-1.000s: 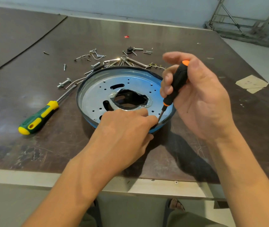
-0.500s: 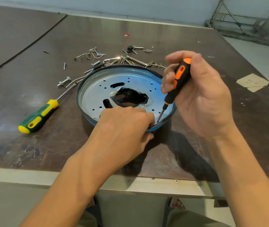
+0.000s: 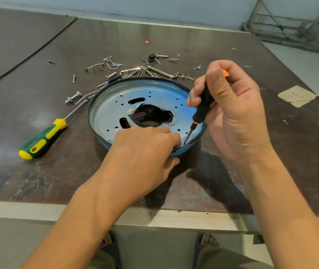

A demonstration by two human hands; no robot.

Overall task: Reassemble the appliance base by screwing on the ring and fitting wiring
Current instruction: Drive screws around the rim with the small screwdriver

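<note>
A round blue-and-silver appliance base point(image 3: 112, 105) with a dark rim ring and a black central opening lies on the table. My left hand point(image 3: 145, 150) grips its near rim, fingers curled over the edge beside a small screw point(image 3: 183, 142). My right hand point(image 3: 230, 105) holds a black and orange screwdriver point(image 3: 203, 107) nearly upright, its tip set on that screw at the near right rim.
A green and yellow screwdriver point(image 3: 42, 138) lies left of the base. Loose screws, bolts and wire clips point(image 3: 131, 70) are scattered behind it. A paper scrap point(image 3: 296, 96) sits at the right. The table's front edge point(image 3: 154, 216) runs just below my wrists.
My right hand has turned the screwdriver handle, so the orange cap is now mostly hidden behind my fingers. My left hand keeps its hold on the rim.
</note>
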